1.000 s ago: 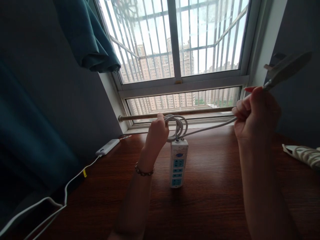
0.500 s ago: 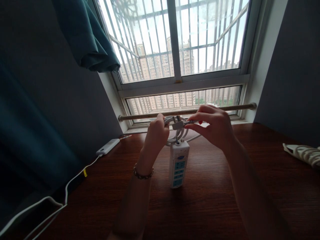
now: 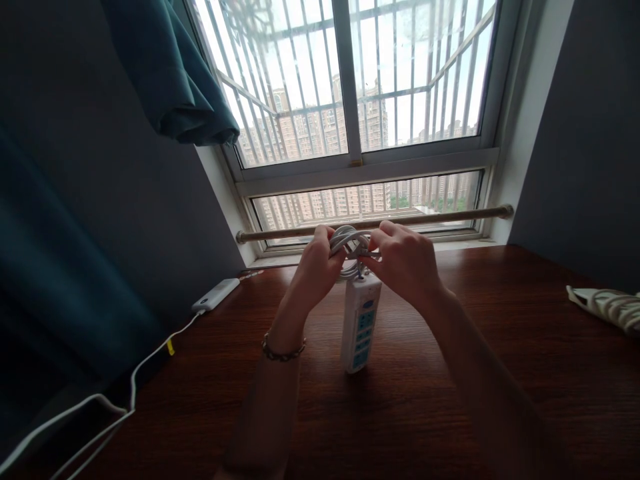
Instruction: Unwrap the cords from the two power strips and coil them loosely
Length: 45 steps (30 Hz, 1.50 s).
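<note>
A white power strip (image 3: 361, 327) with blue socket panels stands on end on the dark red wooden surface, leaning slightly. From its top rises a coiled white cord (image 3: 347, 235). My left hand (image 3: 317, 263) is closed around the left side of the coil. On the other side, my right hand (image 3: 404, 260) pinches the cord close to its plug (image 3: 356, 250), against the coil. Fingers and loops partly cover the plug.
At the left edge lies a white power strip (image 3: 217, 295) with a cable (image 3: 150, 357) running off toward me. A bundle of pale wound cord (image 3: 607, 307) lies at the far right. Behind my hands, a metal rail (image 3: 450, 217) crosses the window; a blue curtain (image 3: 175, 87) hangs left.
My right hand has moved left and brought the plug in against the coil. The coil has bunched up, and the standing power strip has tilted a little to the right.
</note>
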Available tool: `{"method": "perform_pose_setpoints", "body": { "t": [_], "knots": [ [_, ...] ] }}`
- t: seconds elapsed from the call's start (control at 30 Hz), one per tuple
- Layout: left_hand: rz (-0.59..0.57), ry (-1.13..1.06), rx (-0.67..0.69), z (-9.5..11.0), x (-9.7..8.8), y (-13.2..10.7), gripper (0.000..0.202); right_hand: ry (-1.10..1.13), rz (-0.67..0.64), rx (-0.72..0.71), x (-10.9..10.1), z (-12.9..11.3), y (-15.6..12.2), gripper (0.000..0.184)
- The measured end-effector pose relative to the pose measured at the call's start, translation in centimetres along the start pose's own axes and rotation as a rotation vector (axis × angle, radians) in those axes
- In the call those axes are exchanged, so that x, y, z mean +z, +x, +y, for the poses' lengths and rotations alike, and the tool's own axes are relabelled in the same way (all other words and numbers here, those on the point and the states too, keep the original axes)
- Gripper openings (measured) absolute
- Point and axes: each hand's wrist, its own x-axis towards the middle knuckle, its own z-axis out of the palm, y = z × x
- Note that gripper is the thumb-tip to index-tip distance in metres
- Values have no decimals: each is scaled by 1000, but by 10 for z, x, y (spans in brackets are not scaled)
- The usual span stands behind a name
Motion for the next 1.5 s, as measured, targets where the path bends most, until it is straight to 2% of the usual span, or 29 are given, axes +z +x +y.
{"method": "perform_pose_setpoints", "body": {
  "t": [0.2,0.33,0.4,0.47,0.53,0.63,0.7,0.8,0.83,0.9,0.93,0.97,1.0,1.07,1.13,1.2,1.27,1.37,1.43,1.5],
  "knots": [
    [12,-123,130,5,1,0,22,-38,-31,163,8,-15,-3,20],
    [30,-125,185,4,5,1,18,-9,-148,35,10,-15,-4,18],
    [15,-143,182,3,9,1,17,-31,-151,31,13,-15,-5,20],
    [-1,-170,189,3,13,1,21,-115,-20,115,20,-16,-7,18],
    [-7,-202,196,5,17,0,23,-198,198,176,28,-17,-10,15],
    [-7,-284,180,8,22,-1,22,-195,445,124,40,-15,-13,20],
    [16,-298,201,9,23,-2,21,-130,512,49,44,-11,-13,21],
    [83,-281,253,7,24,0,22,20,607,-86,46,-7,-10,11],
    [99,-293,253,6,23,0,22,79,671,-98,46,-6,-8,12],
    [102,-361,231,4,22,3,21,187,795,-38,44,-5,-4,28],
    [88,-407,219,3,21,4,20,238,803,16,42,-3,-2,36],
    [64,-458,216,3,19,5,21,303,753,74,40,-1,0,44],
    [36,-512,220,2,17,6,21,391,639,139,37,2,1,53],
    [-20,-599,241,2,14,7,23,661,273,250,30,9,3,65],
    [-85,-647,252,1,10,8,24,1071,-94,322,23,16,4,72],
    [-145,-685,248,-1,6,8,24,1457,-317,349,18,21,3,78],
    [-180,-730,238,-4,2,8,24,1701,-413,356,16,23,1,88],
    [-214,-794,222,-7,-2,8,22,1890,-488,367,16,25,0,98],
    [-243,-822,227,-7,-3,7,20,2014,-468,439,16,26,1,98],
    [-259,-835,226,-5,-3,7,18,2093,-376,535,16,26,3,82]
  ]
}}
